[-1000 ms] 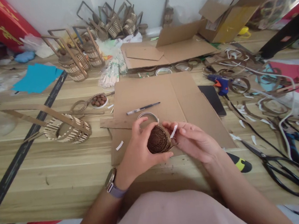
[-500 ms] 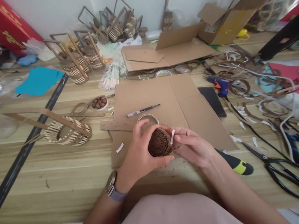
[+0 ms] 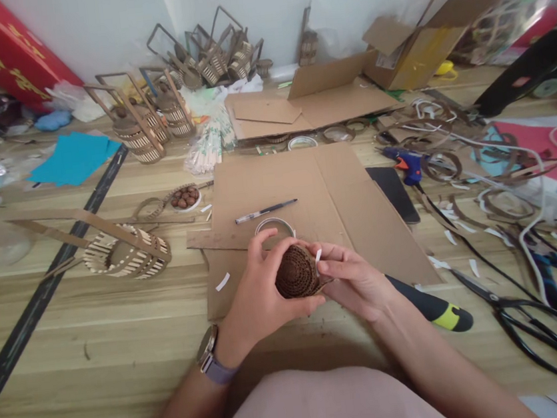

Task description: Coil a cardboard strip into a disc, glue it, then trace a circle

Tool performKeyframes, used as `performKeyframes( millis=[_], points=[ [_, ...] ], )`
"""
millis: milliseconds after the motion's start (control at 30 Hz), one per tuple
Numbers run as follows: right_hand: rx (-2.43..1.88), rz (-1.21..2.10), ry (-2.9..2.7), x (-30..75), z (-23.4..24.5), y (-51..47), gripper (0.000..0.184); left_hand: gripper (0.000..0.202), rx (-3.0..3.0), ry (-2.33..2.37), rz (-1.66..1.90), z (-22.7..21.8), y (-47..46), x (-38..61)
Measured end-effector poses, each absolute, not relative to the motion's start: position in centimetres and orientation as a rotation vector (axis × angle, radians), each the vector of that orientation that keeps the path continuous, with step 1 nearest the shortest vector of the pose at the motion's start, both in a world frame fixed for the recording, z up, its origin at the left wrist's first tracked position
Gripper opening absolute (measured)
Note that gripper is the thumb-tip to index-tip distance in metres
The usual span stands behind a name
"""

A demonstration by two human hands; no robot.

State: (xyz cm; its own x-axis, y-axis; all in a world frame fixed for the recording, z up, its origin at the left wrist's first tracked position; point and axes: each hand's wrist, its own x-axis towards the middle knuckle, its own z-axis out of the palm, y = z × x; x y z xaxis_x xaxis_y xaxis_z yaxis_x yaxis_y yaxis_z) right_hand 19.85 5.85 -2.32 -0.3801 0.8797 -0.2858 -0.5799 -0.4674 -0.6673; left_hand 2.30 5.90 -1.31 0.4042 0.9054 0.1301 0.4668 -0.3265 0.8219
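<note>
My left hand (image 3: 262, 291) curls around a brown coil of rolled corrugated cardboard (image 3: 294, 271), thumb below and fingers above. The coil's round, ridged end faces up toward me. On the coil's right side, my right hand (image 3: 354, 277) pinches a small white strip (image 3: 319, 255) between thumb and fingers, its thumb close against the coil's wall. A loose brown end of the coil sticks out near the right fingers. Just beyond the left fingers, a roll of tape (image 3: 274, 223) lies on a flat cardboard sheet (image 3: 299, 173), with a pen (image 3: 266, 211) behind it.
A slatted basket with a handle (image 3: 127, 253) stands left, near a dish of brown beads (image 3: 185, 197). At right lie large scissors (image 3: 539, 333), a dark-and-yellow handled tool (image 3: 435, 305), a blue glue gun (image 3: 408, 166), cables and cardboard strips. More small baskets (image 3: 139, 137) stand behind.
My right thumb has moved in closer to the coil's side, covering more of the white strip. The left hand keeps its hold. The whole view has shifted slightly.
</note>
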Motion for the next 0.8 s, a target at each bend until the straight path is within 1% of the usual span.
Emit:
performKeyframes(
  millis=[167,433,633,667,767,800],
  points=[
    [-0.834,1.873,-0.671,19.8,-2.6,5.9,0.021,0.07,1.936,1.152,0.823,-1.5,5.9,2.3],
    [-0.887,1.723,-0.854,20.2,-3.7,6.1,0.027,0.065,1.93,1.133,0.857,-1.5,6.0,2.9],
    [-0.952,1.519,-1.099,20.7,-3.9,6.3,0.031,0.064,1.989,1.128,0.889,-1.6,5.7,2.9],
    [-0.96,1.495,-1.13,20.8,-3.8,6.3,0.036,0.065,1.991,1.127,0.885,-1.6,5.6,2.9],
    [-0.958,1.452,-1.172,21.1,-3.6,6.2,0.06,0.066,1.99,1.121,0.868,-1.6,5.6,2.9],
    [-0.947,1.415,-1.167,21.1,-3.5,6.2,0.059,0.067,1.986,1.121,0.862,-1.6,5.6,2.9]
  ],
)
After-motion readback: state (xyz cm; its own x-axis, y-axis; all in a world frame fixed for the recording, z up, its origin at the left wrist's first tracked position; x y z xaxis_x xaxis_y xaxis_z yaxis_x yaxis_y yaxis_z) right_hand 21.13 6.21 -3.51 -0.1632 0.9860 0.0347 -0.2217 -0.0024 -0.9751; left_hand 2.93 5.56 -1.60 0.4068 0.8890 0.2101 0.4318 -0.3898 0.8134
